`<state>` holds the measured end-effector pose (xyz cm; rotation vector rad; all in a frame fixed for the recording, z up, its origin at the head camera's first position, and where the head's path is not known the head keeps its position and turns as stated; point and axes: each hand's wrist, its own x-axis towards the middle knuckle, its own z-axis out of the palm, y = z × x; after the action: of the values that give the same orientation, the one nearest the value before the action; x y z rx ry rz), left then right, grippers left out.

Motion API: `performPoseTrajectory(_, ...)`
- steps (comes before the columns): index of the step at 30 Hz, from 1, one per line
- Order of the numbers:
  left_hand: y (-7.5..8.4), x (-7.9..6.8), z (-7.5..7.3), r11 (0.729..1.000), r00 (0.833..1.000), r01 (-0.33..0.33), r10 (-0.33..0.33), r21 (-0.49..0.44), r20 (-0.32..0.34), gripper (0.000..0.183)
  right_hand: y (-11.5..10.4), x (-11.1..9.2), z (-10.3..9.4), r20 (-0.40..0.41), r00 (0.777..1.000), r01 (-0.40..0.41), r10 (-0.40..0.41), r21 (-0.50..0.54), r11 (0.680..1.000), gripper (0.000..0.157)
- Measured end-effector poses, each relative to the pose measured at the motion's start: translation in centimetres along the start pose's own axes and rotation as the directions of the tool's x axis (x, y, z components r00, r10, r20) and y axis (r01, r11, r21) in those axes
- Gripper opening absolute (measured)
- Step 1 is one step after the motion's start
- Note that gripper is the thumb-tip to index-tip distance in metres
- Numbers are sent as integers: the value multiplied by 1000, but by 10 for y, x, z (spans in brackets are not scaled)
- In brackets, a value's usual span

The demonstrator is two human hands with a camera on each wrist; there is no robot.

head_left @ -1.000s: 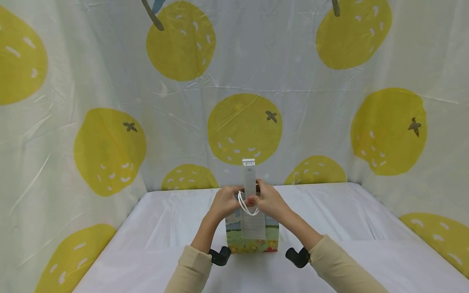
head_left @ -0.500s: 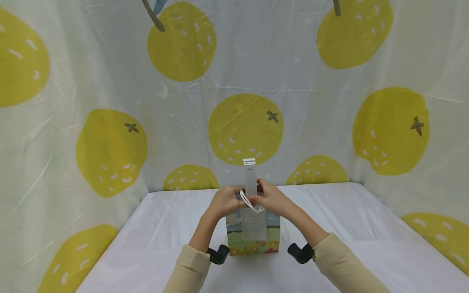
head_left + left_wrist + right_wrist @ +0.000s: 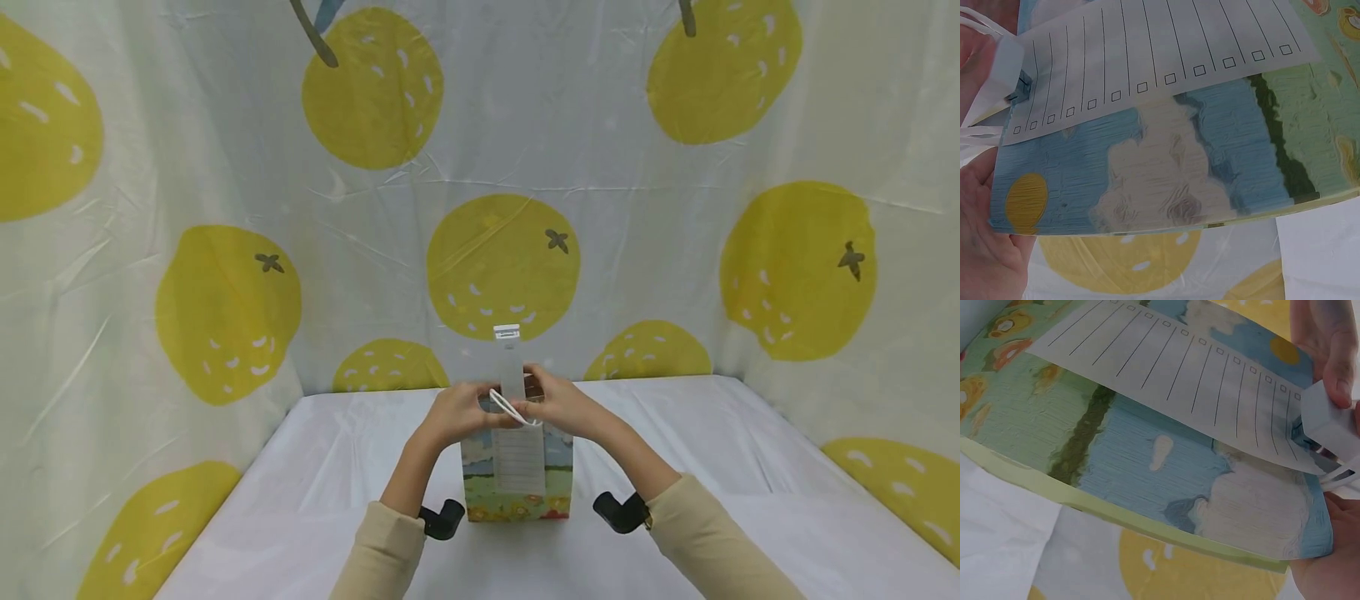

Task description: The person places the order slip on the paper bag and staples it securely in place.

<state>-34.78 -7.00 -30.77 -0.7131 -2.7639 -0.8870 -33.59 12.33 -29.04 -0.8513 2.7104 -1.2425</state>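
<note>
A gift bag (image 3: 478, 503) painted with flowers, meadow and sky stands upright on the table. Flat on its front lies a white checklist sheet (image 3: 519, 468) with ruled lines and small boxes. A white stapler (image 3: 512, 368) points upward at the bag's top; both wrist views show its mouth at the sheet's top edge. My left hand (image 3: 456, 414) grips it from the left, thumb in front. From the other side my right hand (image 3: 567, 410) holds it too. A white cord handle (image 3: 506, 405) loops in front of the thumbs. Some fingers are hidden behind the bag.
White cloth covers the table (image 3: 360, 467). A pale curtain (image 3: 510, 125) printed with yellow fruit encloses the back and sides. Black wrist cameras (image 3: 442, 520) sit below both wrists, near the bag's lower sides.
The cord loop has risen and swung right, now slanting more flatly across the thumbs. Both forearms have spread slightly apart. The stapler and bag have stayed nearly in place.
</note>
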Motion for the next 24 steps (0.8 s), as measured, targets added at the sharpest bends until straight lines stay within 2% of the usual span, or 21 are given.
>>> performPoseTrajectory(7,2,-3,-1,1000,1000,-10,10,11,-13,68,1,1,2,-39,998,45,-44,36,998,61)
performPoseTrajectory(13,4,-4,-1,1000,999,-24,24,8,-29,60,-1,1,2,-56,996,72,-70,43,996,65)
performPoseTrajectory(18,5,-5,1,996,998,-49,53,73,-42,51,-1,0,0,-69,995,81,-73,120,990,65)
performPoseTrajectory(24,4,-6,2,993,995,-74,80,90,-66,51,3,0,0,-122,989,110,-86,212,971,60)
